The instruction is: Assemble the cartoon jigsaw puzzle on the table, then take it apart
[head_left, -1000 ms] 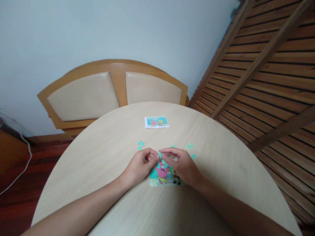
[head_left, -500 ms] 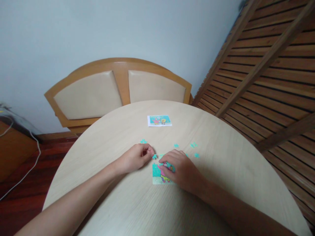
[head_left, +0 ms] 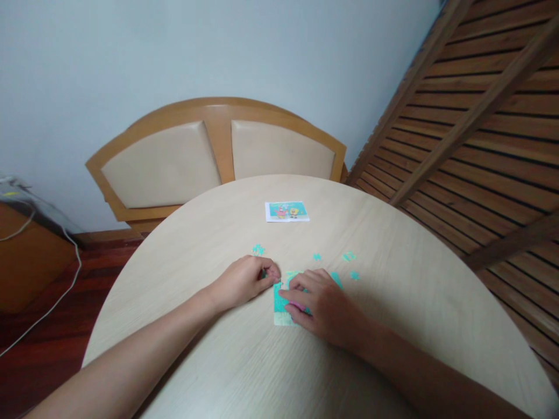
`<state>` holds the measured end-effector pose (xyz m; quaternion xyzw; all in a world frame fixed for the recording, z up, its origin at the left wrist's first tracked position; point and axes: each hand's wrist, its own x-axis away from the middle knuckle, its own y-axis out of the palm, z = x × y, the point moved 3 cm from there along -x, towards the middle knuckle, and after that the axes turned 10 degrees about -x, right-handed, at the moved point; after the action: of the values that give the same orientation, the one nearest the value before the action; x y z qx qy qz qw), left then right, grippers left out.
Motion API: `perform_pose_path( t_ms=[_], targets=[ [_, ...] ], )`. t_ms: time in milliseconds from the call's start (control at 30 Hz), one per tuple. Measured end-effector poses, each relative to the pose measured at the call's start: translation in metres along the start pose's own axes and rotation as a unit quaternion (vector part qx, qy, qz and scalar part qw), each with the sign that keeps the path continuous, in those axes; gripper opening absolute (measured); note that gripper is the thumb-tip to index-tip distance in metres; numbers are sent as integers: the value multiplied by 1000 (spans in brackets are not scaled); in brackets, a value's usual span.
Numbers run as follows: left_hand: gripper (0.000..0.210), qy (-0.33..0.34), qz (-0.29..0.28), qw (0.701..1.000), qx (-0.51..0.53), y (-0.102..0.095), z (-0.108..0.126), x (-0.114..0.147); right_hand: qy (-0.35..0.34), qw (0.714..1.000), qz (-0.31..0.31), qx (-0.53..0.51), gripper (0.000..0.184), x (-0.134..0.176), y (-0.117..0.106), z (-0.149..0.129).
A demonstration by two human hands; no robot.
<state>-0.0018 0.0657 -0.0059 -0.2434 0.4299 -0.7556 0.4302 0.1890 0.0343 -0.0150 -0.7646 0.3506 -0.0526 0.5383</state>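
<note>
Tabletop (head_left: 244, 372) broad beyond puzzle's (head_left: 280, 304) near edge, left hand (head_left: 244, 281) pinched on piece (head_left: 279, 280) at upper-left corner, right hand (head_left: 328, 306) spread across.

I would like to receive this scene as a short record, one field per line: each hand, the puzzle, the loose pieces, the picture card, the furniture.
Left hand: fingertips at the puzzle's upper left; whether they grip a piece is unclear
Right hand: over the puzzle, fingers spread, hiding much of it
Puzzle: partly visible, flat on the table
Loose pieces: turquoise, beyond both hands
Picture card: on the table, farther away than the pieces
Furniture: rounded pale table; wood-framed backrest behind it
</note>
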Motion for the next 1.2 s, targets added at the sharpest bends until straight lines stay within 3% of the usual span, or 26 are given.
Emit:
perform_pose_path(
  t_ms=[400, 533, 667, 933, 1200],
  targets=[
    [22, 60, 19, 996, -58, -6, 4, 1, 20, 999, -14, 40, 20, -3, -3, -6],
    [19, -7, 57, 992, -115, -32, -13, 3, 24, 999, -18, 36, 24, -3, -4, -6],
    [21, -67, 33, 988, -134, -47, -33, 6, 26, 999, -18, 32, 25, -3, -4, -5],
    [28, -70, -3, 987, -143, -25, -22, 5, 24, 999, -19, 32, 26, -2, -3, -3],
    [12, -27, 2, 993, -112, -14, -17, 5, 20, 999, -14, 32, 25, -2, -3, -5]
  ],
)
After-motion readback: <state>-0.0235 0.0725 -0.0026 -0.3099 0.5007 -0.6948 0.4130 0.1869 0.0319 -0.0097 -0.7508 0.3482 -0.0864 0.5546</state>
